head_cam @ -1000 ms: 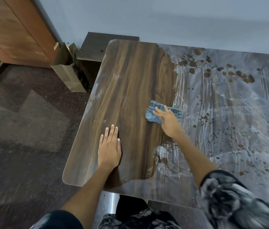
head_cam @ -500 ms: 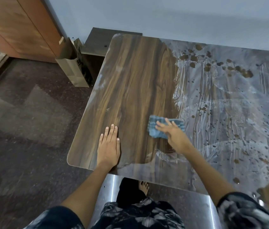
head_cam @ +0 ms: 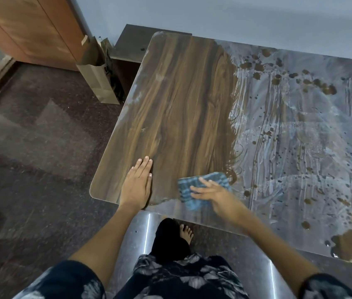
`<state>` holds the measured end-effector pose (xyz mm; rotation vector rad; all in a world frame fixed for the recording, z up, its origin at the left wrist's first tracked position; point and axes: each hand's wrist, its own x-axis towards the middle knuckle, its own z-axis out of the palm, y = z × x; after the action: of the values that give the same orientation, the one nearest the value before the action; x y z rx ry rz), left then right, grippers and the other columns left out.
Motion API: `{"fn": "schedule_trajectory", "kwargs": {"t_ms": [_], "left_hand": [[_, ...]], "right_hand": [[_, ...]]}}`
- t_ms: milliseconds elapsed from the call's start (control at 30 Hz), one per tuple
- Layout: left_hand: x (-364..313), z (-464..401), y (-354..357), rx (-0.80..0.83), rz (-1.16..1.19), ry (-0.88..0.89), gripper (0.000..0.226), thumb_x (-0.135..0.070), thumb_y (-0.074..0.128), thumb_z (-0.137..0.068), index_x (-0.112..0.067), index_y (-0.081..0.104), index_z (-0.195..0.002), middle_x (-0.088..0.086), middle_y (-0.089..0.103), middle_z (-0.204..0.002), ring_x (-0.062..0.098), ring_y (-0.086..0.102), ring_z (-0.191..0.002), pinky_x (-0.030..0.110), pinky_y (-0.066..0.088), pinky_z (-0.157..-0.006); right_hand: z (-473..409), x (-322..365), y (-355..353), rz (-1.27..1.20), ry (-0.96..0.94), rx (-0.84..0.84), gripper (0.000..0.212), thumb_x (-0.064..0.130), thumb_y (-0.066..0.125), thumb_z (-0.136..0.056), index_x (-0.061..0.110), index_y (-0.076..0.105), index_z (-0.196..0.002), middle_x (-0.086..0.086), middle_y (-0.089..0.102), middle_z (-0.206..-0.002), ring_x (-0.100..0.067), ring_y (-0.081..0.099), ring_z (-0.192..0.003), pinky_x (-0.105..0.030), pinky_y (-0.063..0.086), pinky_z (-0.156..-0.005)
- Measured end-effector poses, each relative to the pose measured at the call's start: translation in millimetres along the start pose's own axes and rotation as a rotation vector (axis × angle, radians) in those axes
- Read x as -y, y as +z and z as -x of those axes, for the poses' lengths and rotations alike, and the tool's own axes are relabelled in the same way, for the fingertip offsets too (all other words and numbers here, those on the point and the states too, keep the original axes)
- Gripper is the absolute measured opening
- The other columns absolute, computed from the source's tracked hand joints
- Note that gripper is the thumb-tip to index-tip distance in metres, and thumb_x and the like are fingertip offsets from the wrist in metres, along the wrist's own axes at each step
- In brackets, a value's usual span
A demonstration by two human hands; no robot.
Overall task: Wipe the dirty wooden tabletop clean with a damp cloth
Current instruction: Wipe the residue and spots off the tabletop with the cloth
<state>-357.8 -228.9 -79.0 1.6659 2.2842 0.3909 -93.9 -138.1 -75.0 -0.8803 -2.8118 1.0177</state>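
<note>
The wooden tabletop [head_cam: 179, 108] shows clean dark grain on its left part. Its right part is covered with whitish smears and brown blotches [head_cam: 296, 130]. A blue checked cloth [head_cam: 201, 186] lies near the table's front edge, at the border between clean and dirty. My right hand [head_cam: 216, 193] presses flat on the cloth, fingers spread, blurred by motion. My left hand [head_cam: 137, 184] rests flat on the clean wood at the front left corner, fingers together, holding nothing.
A brown paper bag [head_cam: 99, 78] stands on the dark floor by the table's far left corner, next to a low dark shelf [head_cam: 136, 44]. A wooden cabinet [head_cam: 30, 29] fills the upper left. My bare foot [head_cam: 186, 231] shows beneath the front edge.
My right hand has dragged the cloth toward me along the edge of the dirty area, down to the front edge. The left hand stays planted.
</note>
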Motion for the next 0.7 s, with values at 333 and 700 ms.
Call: {"fn": "schedule_trajectory", "kwargs": {"t_ms": [333,700], "left_hand": [[7,4,-7,-0.023,0.091,-0.043,0.038,-0.019,0.037,-0.100,-0.018,0.044,-0.137,-0.006,0.038,-0.146,0.012,0.025,-0.140,0.026,0.025,-0.110],[18,10,-18,0.008,0.145,-0.101,0.038,-0.022,0.042,-0.098,-0.018,0.046,-0.136,0.000,0.035,-0.148,0.018,0.023,-0.141,0.037,0.018,-0.116]], "right_hand": [[-68,43,-3,-0.034,0.311,-0.230,0.081,-0.024,0.041,-0.073,0.031,0.044,-0.132,0.012,0.025,-0.148,-0.020,0.012,-0.141,-0.030,0.050,-0.092],[15,12,-7,-0.031,0.020,0.026,0.062,-0.014,0.049,-0.080,0.027,0.048,-0.127,0.018,0.037,-0.137,-0.008,0.013,-0.139,-0.037,0.011,-0.118]]}}
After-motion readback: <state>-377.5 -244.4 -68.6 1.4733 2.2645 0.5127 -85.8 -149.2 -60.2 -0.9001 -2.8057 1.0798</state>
